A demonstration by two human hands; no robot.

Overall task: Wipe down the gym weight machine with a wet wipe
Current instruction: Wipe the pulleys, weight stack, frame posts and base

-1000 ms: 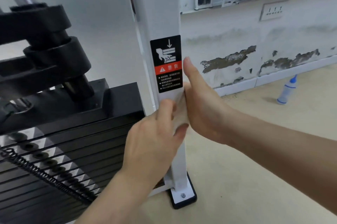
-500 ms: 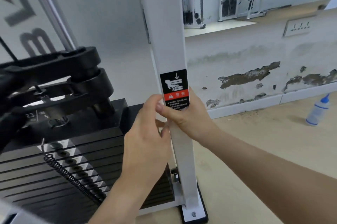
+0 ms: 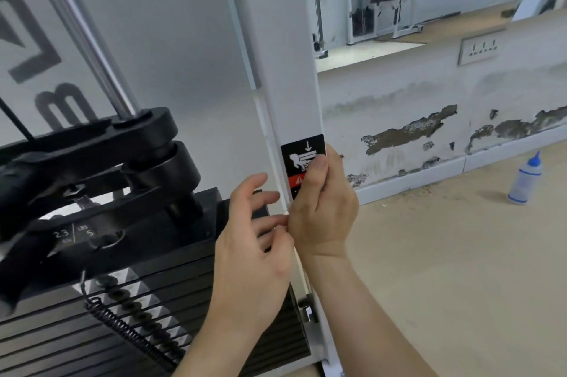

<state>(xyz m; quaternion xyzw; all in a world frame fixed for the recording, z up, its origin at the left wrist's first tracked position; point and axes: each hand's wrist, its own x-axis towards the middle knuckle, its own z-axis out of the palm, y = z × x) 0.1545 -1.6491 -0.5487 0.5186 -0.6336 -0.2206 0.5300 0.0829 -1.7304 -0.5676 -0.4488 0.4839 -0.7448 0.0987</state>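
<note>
Weight machine: white upright post (image 3: 288,70) running from the top centre of the frame down to the lower centre, with the black weight stack (image 3: 129,309) at lower left.

Right hand (image 3: 322,211): centre of the frame, wrapped around the post from its right side, fingers curled together against the post face, thumb lying over the lower part of the warning sticker (image 3: 302,159). Whether a wipe sits under the palm cannot be told; only a small pale sliver shows at its left edge.

Left hand (image 3: 254,251): just left of the right hand, fingers spread apart and loosely bent, fingertips touching or almost touching the right hand's edge; it clamps nothing that shows.

Warning sticker: black with a white hand pictogram and a red band, on the post face, partly covered.

Weight stack: flat black plates with white triangular markings; a coiled black cord (image 3: 132,333) lies across them.

Black pulley arm (image 3: 101,162): left of centre, above the stack, with a chrome rod (image 3: 82,30) rising to the upper left.

Floor (image 3: 460,269): tan, right half of the frame.

Bottle (image 3: 523,180): clear with blue cap, upright on the floor at the right edge, near the wall.

Wall (image 3: 429,94): white, paint peeling in brown patches; socket plate (image 3: 481,47) at upper right.
</note>
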